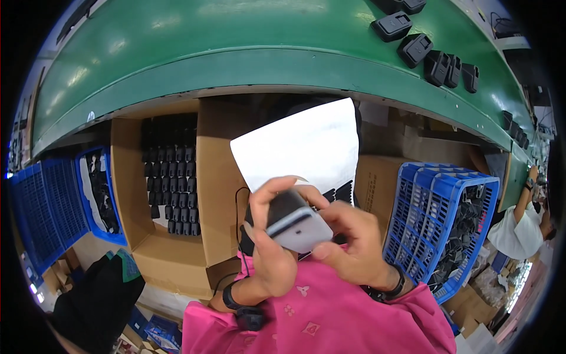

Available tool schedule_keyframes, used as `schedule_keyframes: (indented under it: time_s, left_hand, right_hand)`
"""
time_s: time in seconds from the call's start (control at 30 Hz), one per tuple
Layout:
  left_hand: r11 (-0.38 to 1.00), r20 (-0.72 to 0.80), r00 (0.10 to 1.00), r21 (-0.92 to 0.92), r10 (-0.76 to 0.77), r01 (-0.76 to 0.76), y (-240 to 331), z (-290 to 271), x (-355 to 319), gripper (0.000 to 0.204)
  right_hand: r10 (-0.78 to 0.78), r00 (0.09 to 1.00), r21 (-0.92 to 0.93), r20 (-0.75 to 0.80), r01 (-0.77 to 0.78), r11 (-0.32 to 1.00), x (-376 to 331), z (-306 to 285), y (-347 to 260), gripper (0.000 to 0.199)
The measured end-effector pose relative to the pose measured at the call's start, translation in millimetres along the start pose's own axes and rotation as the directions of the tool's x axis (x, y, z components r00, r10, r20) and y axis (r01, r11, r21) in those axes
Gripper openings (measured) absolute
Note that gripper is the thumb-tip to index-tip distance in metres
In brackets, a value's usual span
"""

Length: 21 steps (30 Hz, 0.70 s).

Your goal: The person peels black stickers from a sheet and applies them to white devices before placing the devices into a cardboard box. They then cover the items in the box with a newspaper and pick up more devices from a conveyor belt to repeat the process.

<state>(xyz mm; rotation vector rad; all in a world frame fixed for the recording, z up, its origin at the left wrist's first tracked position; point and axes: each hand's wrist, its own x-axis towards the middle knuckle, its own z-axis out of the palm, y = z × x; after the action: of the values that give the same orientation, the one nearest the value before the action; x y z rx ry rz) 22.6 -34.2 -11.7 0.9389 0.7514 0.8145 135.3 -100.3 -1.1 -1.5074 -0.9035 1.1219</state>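
Both my hands hold a block-shaped device (299, 227), black on one side with a smooth grey face that carries a small dark mark. It is tilted and slightly blurred, so its exact kind does not show. My left hand (272, 259) curls round its left side and far edge. On the opposite side, the fingers and thumb of my right hand (356, 245) press against the grey face's edge. Just beyond the hands lies a white sheet (300, 141); black toothed-looking parts (339, 193) show at its lower right edge.
To the left stands an open cardboard box (168, 268) with rows of black devices (171, 177). A blue crate (413, 224) of dark parts leans at the right. Black charger-like units (415, 49) sit on the green bench (236, 32). Another person (519, 230) is at far right.
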Motion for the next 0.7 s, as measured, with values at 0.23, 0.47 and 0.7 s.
schedule_keyframes:
  time_s: [0.23, 0.47, 0.7]
  left_hand:
    - [0.853, 0.385, 0.892, 0.355, 0.239, -0.382, 6, -62, -23, 0.052]
    - [0.834, 0.288, 0.946, 0.477, 0.15, -0.278, 7, -65, -31, 0.025]
    - [0.732, 0.427, 0.875, 0.668, -0.229, -0.135, 40, -60, -16, 0.054]
  right_hand:
    - [-0.02, 0.9, -0.163, 0.435, 0.101, 0.982, -4, -28, 5, 0.029]
    - [-0.089, 0.923, -0.188, 0.373, 0.169, 0.968, -6, -8, 5, 0.026]
    - [-0.061, 0.859, -0.339, 0.508, 0.265, 0.903, 5, -5, -12, 0.025]
